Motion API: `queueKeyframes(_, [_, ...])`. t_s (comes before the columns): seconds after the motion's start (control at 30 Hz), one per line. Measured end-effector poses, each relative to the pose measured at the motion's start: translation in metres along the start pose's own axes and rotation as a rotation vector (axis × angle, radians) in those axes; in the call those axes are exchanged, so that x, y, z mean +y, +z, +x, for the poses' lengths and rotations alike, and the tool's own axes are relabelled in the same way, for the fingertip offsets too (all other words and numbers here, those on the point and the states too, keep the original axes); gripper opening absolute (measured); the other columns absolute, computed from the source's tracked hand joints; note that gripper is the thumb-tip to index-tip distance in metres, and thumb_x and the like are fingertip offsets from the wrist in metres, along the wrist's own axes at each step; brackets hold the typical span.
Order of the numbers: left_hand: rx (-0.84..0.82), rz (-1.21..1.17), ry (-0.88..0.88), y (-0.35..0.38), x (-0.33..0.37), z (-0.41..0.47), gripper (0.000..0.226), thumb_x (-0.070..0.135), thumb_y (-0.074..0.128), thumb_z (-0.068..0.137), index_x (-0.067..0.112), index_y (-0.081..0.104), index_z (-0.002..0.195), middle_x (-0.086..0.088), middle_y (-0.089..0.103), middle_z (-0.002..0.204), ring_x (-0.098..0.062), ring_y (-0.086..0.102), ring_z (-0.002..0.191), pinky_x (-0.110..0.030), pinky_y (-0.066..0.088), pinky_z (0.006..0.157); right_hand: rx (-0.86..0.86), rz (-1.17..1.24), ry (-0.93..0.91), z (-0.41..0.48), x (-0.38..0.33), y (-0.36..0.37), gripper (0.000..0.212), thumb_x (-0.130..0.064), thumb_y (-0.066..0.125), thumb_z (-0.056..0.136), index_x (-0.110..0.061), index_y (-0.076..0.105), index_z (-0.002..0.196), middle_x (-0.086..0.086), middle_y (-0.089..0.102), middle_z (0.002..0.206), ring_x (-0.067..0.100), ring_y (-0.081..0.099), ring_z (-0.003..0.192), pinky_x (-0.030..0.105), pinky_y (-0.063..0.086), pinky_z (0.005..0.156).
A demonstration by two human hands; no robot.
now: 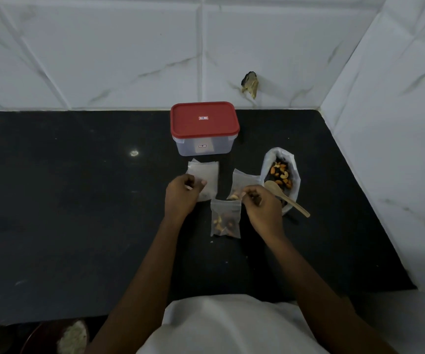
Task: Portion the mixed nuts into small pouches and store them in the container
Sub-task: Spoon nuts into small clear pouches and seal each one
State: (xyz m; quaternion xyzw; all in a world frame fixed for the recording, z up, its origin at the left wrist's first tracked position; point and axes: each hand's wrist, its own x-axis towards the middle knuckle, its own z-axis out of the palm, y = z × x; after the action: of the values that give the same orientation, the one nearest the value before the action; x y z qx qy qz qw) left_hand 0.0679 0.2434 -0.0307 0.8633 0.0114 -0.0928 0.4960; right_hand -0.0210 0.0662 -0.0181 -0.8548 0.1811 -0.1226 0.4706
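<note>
Head-worn wide view, facing forward and down, close over counter point(78, 200)

A black counter point(78, 200) runs to a tiled wall corner. Near the back stands a clear container point(206, 148) with its red lid point(204, 121) on. Just before it lie flat empty pouches point(210, 172). Nearer the front edge lies a filled pouch point(225, 222), nuts showing through. A third pouch point(243, 181) sits between it and an open bag point(267, 164) of mixed nuts at the right. A wooden spoon point(286, 198) rests in the bag, handle pointing front-right.
</note>
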Motion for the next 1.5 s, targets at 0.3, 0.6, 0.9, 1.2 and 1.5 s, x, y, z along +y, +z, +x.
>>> queueKeyframes(0.3, [-0.336,0.189,0.232,-0.026,0.025,-0.015,0.006,0.024,0.064,0.093,0.029,0.062,0.090,0.009,0.064,0.095,-0.005,0.060,0.092,-0.029,0.049,0.085,-0.188,0.086,-0.124,0.016,-0.032,-0.011,0.018,-0.026,0.063,0.094,-0.026,0.068,0.112,-0.018,0.064,0.106,-0.007,0.060,0.098,0.011,0.051,0.079])
queueKeyframes(0.6, [-0.276,-0.237,0.147,-0.037,0.034,-0.027,0.027,0.021,0.078,0.082,0.022,0.066,0.106,-0.005,0.071,0.091,-0.011,0.067,0.074,-0.024,0.055,0.062,-0.397,0.215,0.084,0.010,-0.032,-0.019,0.018,-0.013,0.070,0.088,-0.015,0.063,0.105,0.000,0.070,0.099,0.006,0.067,0.091,0.020,0.054,0.074])
queueKeyframes(0.9, [-0.236,-0.319,0.180,-0.033,0.035,-0.034,0.016,0.011,0.078,0.081,0.014,0.070,0.094,-0.006,0.071,0.092,-0.003,0.065,0.072,-0.017,0.050,0.058,-0.444,0.361,0.142,0.005,-0.039,-0.024,0.012,-0.012,0.063,0.094,-0.013,0.064,0.105,0.004,0.071,0.103,0.014,0.068,0.094,0.033,0.058,0.077])
queueKeyframes(1.2, [-0.311,-0.442,0.010,-0.035,0.034,-0.034,0.036,0.018,0.077,0.081,0.020,0.064,0.115,-0.003,0.068,0.107,-0.012,0.069,0.092,-0.024,0.057,0.070,-0.399,0.574,0.254,0.003,-0.038,-0.025,0.013,-0.002,0.065,0.089,-0.011,0.061,0.097,0.011,0.067,0.096,0.027,0.064,0.096,0.049,0.053,0.086])
queueKeyframes(1.5, [-0.303,-0.682,-0.217,-0.028,0.022,-0.030,0.038,0.007,0.073,0.083,0.013,0.061,0.118,-0.013,0.073,0.108,-0.022,0.073,0.096,-0.040,0.059,0.082,-0.253,0.531,0.263,0.005,-0.029,-0.021,0.014,0.004,0.057,0.092,-0.010,0.060,0.090,0.016,0.067,0.100,0.027,0.064,0.090,0.040,0.056,0.073])
